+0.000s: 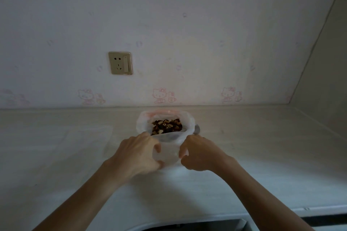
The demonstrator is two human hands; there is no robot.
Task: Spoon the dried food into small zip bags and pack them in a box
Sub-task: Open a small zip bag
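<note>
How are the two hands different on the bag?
The left hand lies wider and flatter against the bag, fingers spread; the right hand is balled tighter. The left hand reaches farther up the bag's side than the right. Both grip the bag of dried food from opposite sides.

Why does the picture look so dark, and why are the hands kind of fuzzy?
Head view: the light is dim, so the counter looks grey; the left hand and right hand holding the bag are slightly blurred; the wide lens slants the wall edges.
</note>
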